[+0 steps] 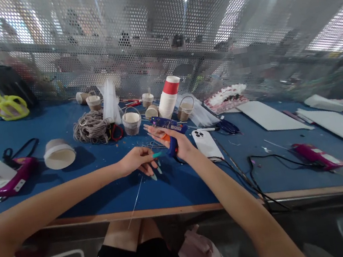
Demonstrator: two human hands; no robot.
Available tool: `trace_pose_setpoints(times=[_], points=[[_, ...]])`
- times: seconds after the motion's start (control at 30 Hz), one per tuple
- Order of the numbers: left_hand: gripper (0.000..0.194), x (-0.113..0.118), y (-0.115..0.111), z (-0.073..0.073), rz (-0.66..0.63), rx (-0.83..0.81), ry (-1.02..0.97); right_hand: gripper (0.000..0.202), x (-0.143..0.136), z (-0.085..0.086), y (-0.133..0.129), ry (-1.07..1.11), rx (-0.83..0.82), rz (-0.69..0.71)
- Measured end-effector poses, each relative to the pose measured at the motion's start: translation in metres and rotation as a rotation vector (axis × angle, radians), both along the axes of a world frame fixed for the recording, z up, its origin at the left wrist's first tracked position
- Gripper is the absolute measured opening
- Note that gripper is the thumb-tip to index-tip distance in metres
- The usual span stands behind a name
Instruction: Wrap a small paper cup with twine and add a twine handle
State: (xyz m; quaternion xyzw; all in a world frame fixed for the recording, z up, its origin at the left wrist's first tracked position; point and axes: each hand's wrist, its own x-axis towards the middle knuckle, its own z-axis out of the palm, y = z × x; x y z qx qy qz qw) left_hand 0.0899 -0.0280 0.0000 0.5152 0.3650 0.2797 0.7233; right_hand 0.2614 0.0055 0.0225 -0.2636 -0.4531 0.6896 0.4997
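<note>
My right hand [176, 140] is around a blue hot glue gun [169, 123] with an orange trigger. Its fingers stretch toward the left along the gun, and the handle shows below the palm. Just left of it, my left hand [141, 160] hovers over the blue table, its long-nailed fingers curled and the thumb close against them. Whatever they pinch is too small to make out. A thin pale strand [135, 202] slants down from below this hand past the table edge. Behind both hands stands a small cord-wrapped cup with a handle [132, 122].
A cord bundle [91, 128], stacked paper cups [169, 98] and a wrapped cup [59, 154] stand around the work area. To the right lie a white phone [206, 144], black cables, white boards [272, 116] and a purple device [319, 155]. A perforated metal screen [141, 32] rises behind.
</note>
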Motion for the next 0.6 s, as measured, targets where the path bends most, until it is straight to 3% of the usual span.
trace_pose_setpoints(times=[0.23,0.43,0.6], points=[[0.036,-0.028,-0.012,-0.014,0.078,-0.014,-0.042,0.022,0.02,0.005,0.019,0.087,-0.066,-0.139],[0.033,-0.034,-0.014,-0.014,0.266,0.046,-0.159,0.023,0.027,0.005,0.019,0.124,-0.242,-0.122],[0.034,-0.037,-0.009,-0.014,0.364,0.088,-0.127,0.029,0.025,0.006,0.014,0.034,-0.223,-0.08]])
